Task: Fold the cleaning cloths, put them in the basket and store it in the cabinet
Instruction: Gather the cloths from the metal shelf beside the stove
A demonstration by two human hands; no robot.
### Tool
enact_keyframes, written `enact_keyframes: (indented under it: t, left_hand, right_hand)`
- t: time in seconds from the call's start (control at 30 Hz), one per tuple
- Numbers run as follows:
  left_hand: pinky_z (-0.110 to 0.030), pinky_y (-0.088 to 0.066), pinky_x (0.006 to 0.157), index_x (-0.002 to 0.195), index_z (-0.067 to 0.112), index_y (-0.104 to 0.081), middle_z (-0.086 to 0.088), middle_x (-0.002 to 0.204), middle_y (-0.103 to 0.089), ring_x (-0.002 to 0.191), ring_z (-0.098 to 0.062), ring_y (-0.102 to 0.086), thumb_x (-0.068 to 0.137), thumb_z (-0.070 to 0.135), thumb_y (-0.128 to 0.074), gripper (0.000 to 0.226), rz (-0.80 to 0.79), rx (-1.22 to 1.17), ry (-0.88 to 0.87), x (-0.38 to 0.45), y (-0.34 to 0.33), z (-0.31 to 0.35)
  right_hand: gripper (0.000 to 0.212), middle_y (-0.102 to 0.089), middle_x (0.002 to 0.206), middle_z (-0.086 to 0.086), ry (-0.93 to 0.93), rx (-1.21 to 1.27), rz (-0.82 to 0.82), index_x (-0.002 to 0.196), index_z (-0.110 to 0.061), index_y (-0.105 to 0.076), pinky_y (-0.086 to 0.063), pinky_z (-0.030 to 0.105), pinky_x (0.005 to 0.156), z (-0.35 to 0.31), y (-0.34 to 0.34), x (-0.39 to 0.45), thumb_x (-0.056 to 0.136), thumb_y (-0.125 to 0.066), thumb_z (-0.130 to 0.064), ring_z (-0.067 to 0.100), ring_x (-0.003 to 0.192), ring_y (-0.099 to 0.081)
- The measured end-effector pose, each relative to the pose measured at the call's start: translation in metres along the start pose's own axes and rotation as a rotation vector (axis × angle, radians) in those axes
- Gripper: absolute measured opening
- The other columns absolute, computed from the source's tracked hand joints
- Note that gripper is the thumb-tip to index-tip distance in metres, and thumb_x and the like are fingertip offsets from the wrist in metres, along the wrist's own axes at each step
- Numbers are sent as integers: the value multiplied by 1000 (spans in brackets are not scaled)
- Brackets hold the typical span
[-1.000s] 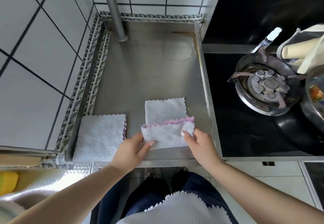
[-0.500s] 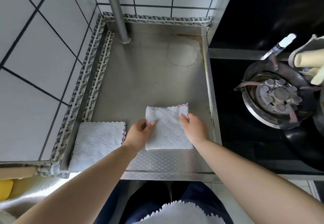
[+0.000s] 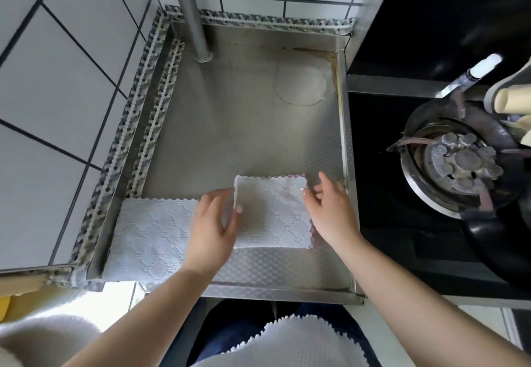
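The folded cloth (image 3: 273, 211) lies flat on the steel counter (image 3: 230, 125), near its front edge. It is white with a diamond pattern, and a thin pink edge shows at its far right corner. My left hand (image 3: 212, 228) rests at the cloth's left edge with relaxed fingers, the thumb touching the fabric, and it grips nothing. My right hand (image 3: 330, 208) is at the right edge, fingers loose and slightly spread; it seems to touch the cloth only lightly, and this part is a little blurred.

Just beside it on the left lies a second folded cloth (image 3: 152, 237), partly under my left hand. A third cloth (image 3: 287, 343) hangs low at my lap, not yet folded, I think.

What can go wrong: if I lift my hands carelessly, the fold may open again, because the fabric is soft and nothing holds it. The gas burner (image 3: 459, 165) is near on the right, so a cloth moved that way could touch it.

I see no basket and no cabinet here. The yellow thing (image 3: 4, 306) at the left border is cut off, so I cannot name it.
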State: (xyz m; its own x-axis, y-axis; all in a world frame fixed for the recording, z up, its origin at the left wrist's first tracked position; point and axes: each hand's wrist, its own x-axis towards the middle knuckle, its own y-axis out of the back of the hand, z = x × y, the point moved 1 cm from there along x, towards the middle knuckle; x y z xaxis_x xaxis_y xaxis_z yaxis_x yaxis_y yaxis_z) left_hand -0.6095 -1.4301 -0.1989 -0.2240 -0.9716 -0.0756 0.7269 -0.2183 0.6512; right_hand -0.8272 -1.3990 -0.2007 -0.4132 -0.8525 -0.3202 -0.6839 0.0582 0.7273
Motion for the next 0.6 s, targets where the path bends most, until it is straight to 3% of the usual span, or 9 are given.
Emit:
enact_keyframes:
  t: [0.1, 0.17, 0.23, 0.33, 0.6]
  left_hand:
    - [-30, -31, 109, 127, 1, -54, -13, 133, -54, 129, -25, -44, 93, 26, -36, 46, -81, 188, -328, 8, -18, 9]
    - [-43, -33, 110, 128, -1, -54, -16, 136, -52, 132, -31, -43, 93, 23, -35, 46, -157, 316, -416, 16, -35, 14]
    - [-49, -34, 108, 129, 0, -53, -16, 137, -51, 131, -33, -43, 89, 20, -36, 48, -200, 449, -427, 22, -49, 14]
    - [-47, -34, 110, 129, 0, -54, -17, 136, -52, 130, -33, -45, 86, 23, -35, 52, -253, 624, -402, 25, -58, 0]
    - [-45, -15, 111, 143, 3, -35, -16, 149, -34, 138, -35, -30, 94, 39, -27, 61, -244, 698, -303, 24, -57, -16]
  right_hand:
    - [55, -34, 148, 9, 229, -117, 0, 146, -5, -28, -25, 33, 114, -7, -8, -14, 96, -46, -22, 22, 137, -31]
    - [50, -36, 148, 14, 403, -259, -6, 140, 0, -39, -28, 42, 114, -16, -23, -20, 93, -43, -17, 27, 138, -33]
    - [51, -49, 140, 15, 467, -402, -17, 129, 0, -53, -36, 53, 103, -17, -39, -18, 85, -38, -22, 29, 131, -45]
    - [59, -50, 140, 8, 424, -570, -89, 130, -7, -54, -37, 58, 102, -10, -55, -12, 79, -36, -30, 24, 132, -45]
    - [75, -25, 155, 6, 384, -692, -91, 145, -12, -31, -7, 53, 114, 14, -52, -6, 86, -29, -57, 18, 143, -14]
